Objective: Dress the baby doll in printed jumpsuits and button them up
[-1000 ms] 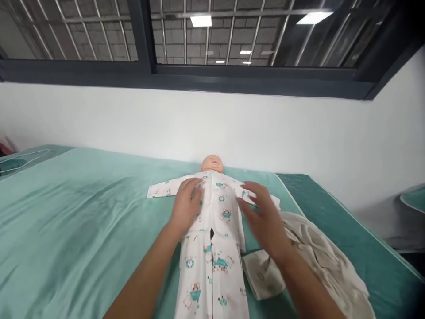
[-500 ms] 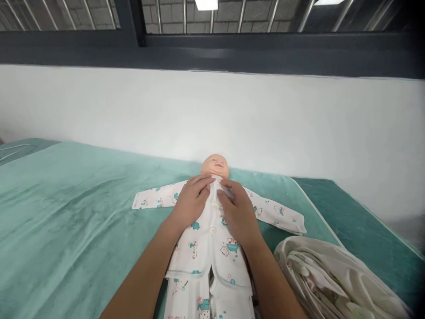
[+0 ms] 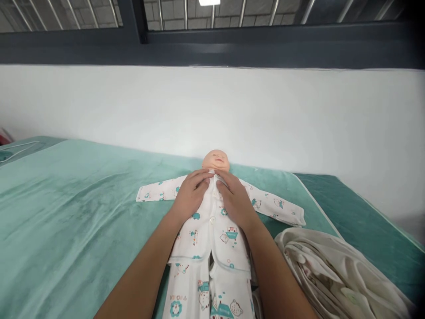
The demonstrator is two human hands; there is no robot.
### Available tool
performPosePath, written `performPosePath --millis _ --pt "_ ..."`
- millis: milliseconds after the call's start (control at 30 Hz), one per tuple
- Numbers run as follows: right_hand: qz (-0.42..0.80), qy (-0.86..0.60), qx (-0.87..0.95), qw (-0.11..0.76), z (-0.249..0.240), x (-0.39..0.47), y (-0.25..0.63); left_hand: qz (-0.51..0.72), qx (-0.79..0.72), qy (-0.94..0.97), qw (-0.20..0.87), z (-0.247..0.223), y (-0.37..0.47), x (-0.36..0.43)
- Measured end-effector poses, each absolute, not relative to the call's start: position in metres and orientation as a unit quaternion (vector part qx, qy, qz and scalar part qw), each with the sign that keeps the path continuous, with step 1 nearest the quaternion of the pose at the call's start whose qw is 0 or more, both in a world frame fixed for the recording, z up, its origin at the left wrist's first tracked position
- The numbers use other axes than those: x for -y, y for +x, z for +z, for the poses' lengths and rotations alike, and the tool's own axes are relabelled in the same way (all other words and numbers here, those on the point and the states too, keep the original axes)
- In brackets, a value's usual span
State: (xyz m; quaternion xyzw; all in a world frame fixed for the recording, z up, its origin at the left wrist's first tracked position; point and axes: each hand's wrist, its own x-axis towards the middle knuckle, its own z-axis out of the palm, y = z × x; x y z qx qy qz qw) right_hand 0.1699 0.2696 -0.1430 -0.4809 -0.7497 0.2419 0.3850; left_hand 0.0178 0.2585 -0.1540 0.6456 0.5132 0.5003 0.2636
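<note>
A baby doll [image 3: 215, 159] lies on its back, its head toward the wall. It is dressed in a white printed jacket [image 3: 199, 239] and matching trousers [image 3: 186, 297], with both sleeves spread out sideways. The jacket front meets at the middle, where a button [image 3: 213, 219] shows. My left hand [image 3: 194, 192] rests on the left side of the chest, its fingers stretched toward the collar. Opposite it, my right hand [image 3: 234, 195] lies on the right side, fingers reaching the collar and thumb apart. The upper part of the jacket's front is partly hidden under both hands.
Light green cloth [image 3: 83, 212] covers the surface, with a darker green part [image 3: 358, 208] at the right. A crumpled pale cloth [image 3: 335, 270] lies beside my right forearm. Behind the doll stands a white wall [image 3: 212, 106] below a dark window frame [image 3: 232, 48].
My right hand's fingers have moved inward and up to the collar, closer to my left hand. The left hand has shifted slightly toward the collar. The view has tilted a little.
</note>
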Motion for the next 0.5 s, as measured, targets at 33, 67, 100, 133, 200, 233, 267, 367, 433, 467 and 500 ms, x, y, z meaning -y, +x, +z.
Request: performPosePath --millis 33,67,100,133,200,233,267,367,433,467,500 --pt "0.24 -0.48 0.748 0.39 -0.1438 -0.2709 0.1698 0.498 -0.512 0.648 0.264 -0.1543 0.0174 -0.258" --pt "0.239 -0.479 0.747 0.394 -0.1445 -0.2718 0.1697 0.496 -0.512 0.65 0.265 -0.1547 0.017 -0.2576" --pt "0.24 -0.477 0.746 0.398 -0.145 -0.2722 0.1697 0.493 -0.511 0.652 0.265 -0.1551 0.0167 -0.2572" --pt "0.241 -0.476 0.744 0.402 -0.1452 -0.2722 0.1697 0.491 -0.512 0.653 0.265 -0.1555 0.0164 -0.257" --pt "0.245 -0.478 0.738 0.41 -0.1449 -0.2711 0.1697 0.487 -0.513 0.656 0.263 -0.1561 0.0161 -0.2567" --pt "0.247 -0.479 0.734 0.413 -0.1443 -0.2702 0.1697 0.485 -0.513 0.657 0.262 -0.1562 0.0161 -0.2566" --pt "0.249 -0.48 0.73 0.417 -0.1436 -0.2694 0.1697 0.484 -0.514 0.658 0.261 -0.1561 0.0161 -0.2564" --pt "0.256 -0.488 0.722 0.419 -0.1415 -0.2677 0.1694 0.479 -0.52 0.656 0.263 -0.1549 0.0164 -0.2553" --pt "0.264 -0.496 0.714 0.418 -0.1407 -0.2675 0.1691 0.474 -0.525 0.654 0.267 -0.1537 0.0165 -0.2542" --pt "0.268 -0.501 0.709 0.418 -0.1406 -0.2676 0.1689 0.471 -0.527 0.655 0.267 -0.1532 0.0165 -0.2536" --pt "0.273 -0.506 0.703 0.419 -0.1406 -0.2678 0.1688 0.466 -0.528 0.658 0.267 -0.1528 0.0164 -0.2532"
